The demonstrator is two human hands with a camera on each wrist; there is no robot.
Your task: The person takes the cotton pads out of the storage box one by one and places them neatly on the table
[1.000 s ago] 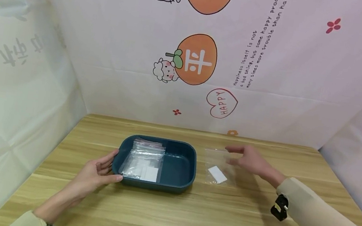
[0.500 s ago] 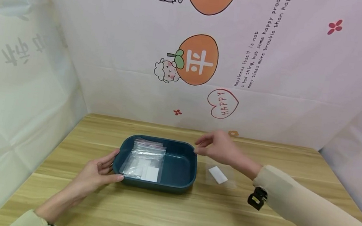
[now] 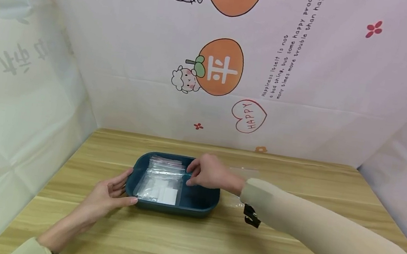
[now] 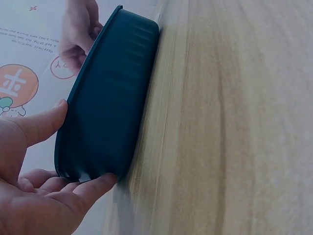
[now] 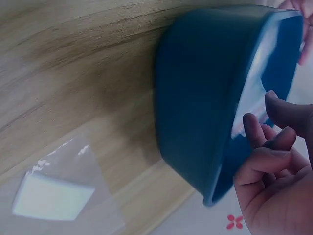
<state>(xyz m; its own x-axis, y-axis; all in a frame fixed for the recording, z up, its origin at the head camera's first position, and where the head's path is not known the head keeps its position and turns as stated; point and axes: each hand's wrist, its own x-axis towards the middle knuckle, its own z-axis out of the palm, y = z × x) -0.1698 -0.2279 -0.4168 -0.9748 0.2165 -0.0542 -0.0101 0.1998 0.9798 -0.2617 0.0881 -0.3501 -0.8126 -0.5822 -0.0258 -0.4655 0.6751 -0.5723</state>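
A dark blue plastic box (image 3: 180, 210) stands on the wooden table. Its left half holds a stack of clear zip bags (image 3: 160, 181) with white rectangular pieces inside. My left hand (image 3: 101, 196) holds the box by its left end, thumb at the near rim and fingers against the end wall. Over the right half of the box is my right hand (image 3: 210, 172), its fingers loosely bent beside the bags; the right wrist view shows nothing between thumb and fingertips. A further clear zip bag (image 5: 105, 196) with a white piece (image 5: 53, 197) lies right of the box, partly hidden by the right arm.
The wooden table (image 3: 156, 242) runs back to a printed cloth wall (image 3: 144, 105). Cloth also closes off the left and right sides. A black device (image 3: 252, 216) hangs at the right wrist.
My right hand has moved left from above the single bag on the table to inside the box's outline, near the stacked bags. The left hand and box have stayed put.
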